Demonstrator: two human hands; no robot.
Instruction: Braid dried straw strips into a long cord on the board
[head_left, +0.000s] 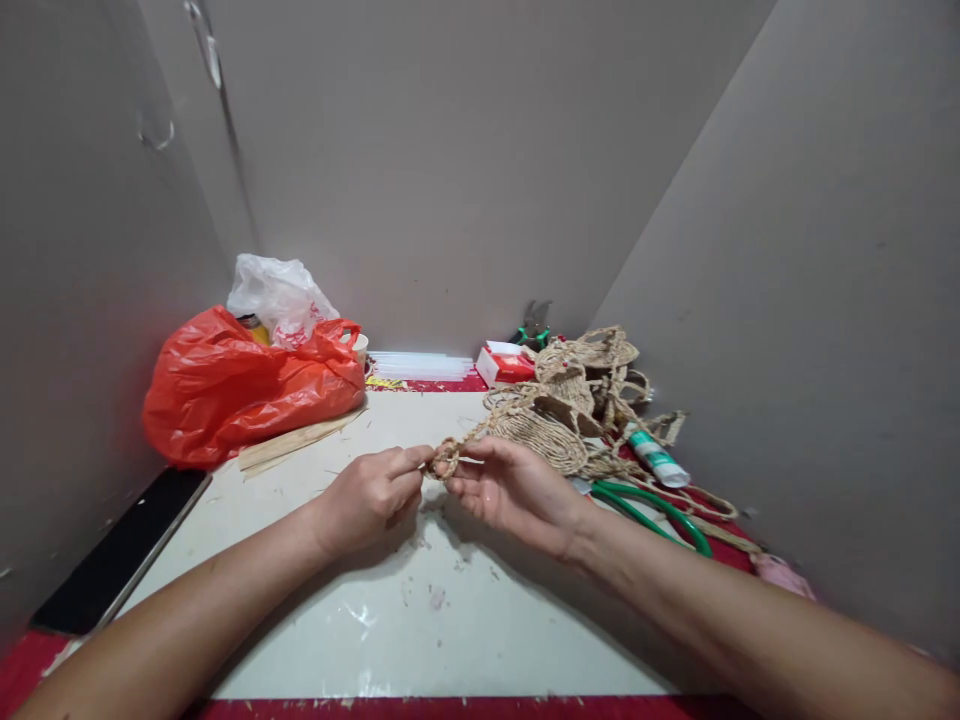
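A small loop of braided straw cord (448, 457) is held just above the white board (420, 640). My left hand (375, 497) pinches its left side between thumb and fingers. Around its right side my right hand (517, 495) is closed, thumb on top and the other fingers curled below. From the loop the cord runs up and right towards a pile of coiled straw pieces (547, 440), oval and flat. Where exactly the fingertips press on the cord is partly hidden.
At the left lie a red plastic bag (247, 385), a white plastic bag (277, 295), dry flat strips (300, 440) and a black phone (124, 555). Behind are clear sticks (424, 366), a small red box (506, 366) and pliers (535, 325). Green-handled scissors (652, 512) and a green-white roll (658, 457) lie right.
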